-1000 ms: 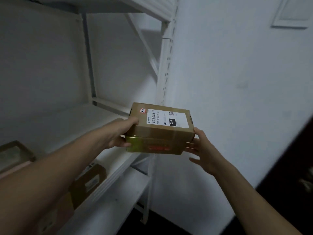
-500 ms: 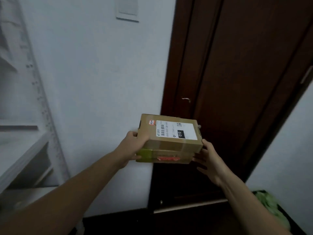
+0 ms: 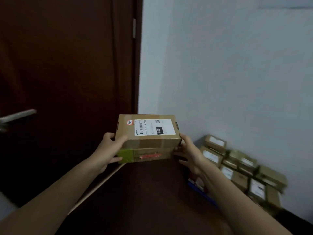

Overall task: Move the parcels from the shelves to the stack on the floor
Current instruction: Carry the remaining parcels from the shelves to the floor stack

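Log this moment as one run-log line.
phase: carry | left hand: grips left ends | right hand: grips right ends | load: labelled parcel atop green-taped parcel | floor stack: lower right, against wall | placed: no

You are swinging away from the shelving, which is dropping out of sight, and carrying the pair of cardboard parcels (image 3: 147, 141) along. The dark wooden door (image 3: 67, 65), right of them half a second ago, is now lying on their left, its lever handle (image 3: 18, 115) coming into sight. Right of the door, the floor stack of parcels (image 3: 242, 168) is appearing, low down.
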